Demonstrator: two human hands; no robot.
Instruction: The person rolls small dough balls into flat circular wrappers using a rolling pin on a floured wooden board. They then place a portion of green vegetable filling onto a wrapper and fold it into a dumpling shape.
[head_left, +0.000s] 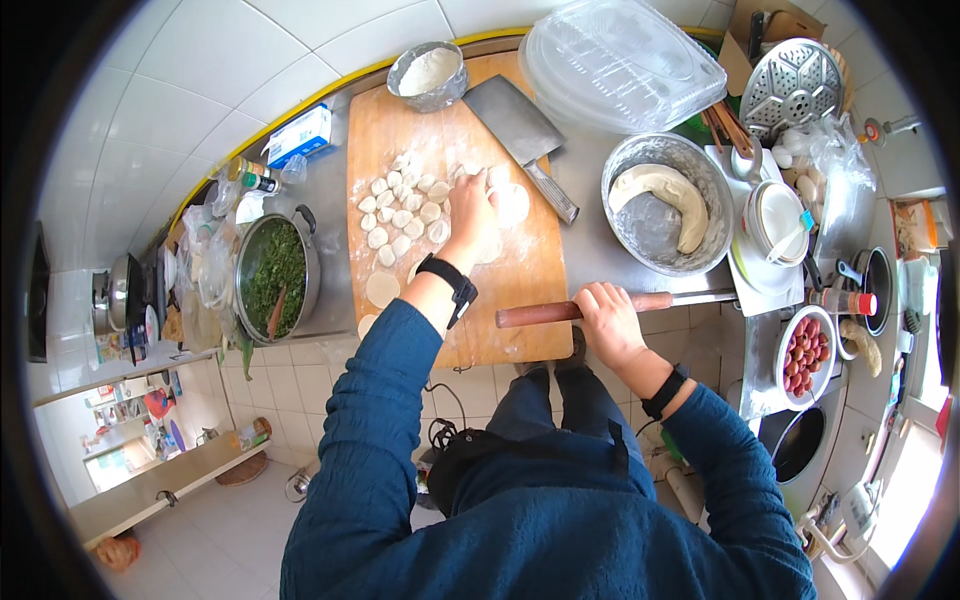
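My right hand (609, 322) grips a wooden rolling pin (536, 312) around its middle, at the front right edge of the wooden board (480, 345). My left hand (472, 214) reaches down among the dough on the board. Its fingers are bent close to small dough pieces, and whether they hold one cannot be seen. To its left lie several small floured dough pieces (401, 219). On its right is a thin dough wrapper (513, 205), partly overlapping other dough. Another flat round wrapper (382, 289) sits near the board's left front.
A cleaver (517, 124) lies across the board's right edge. Behind it are a flour bowl (431, 75) and clear plastic lids (622, 67). A metal bowl (615, 225) with a dough roll (667, 191) stands right; a pot of chopped greens (281, 266) stands left.
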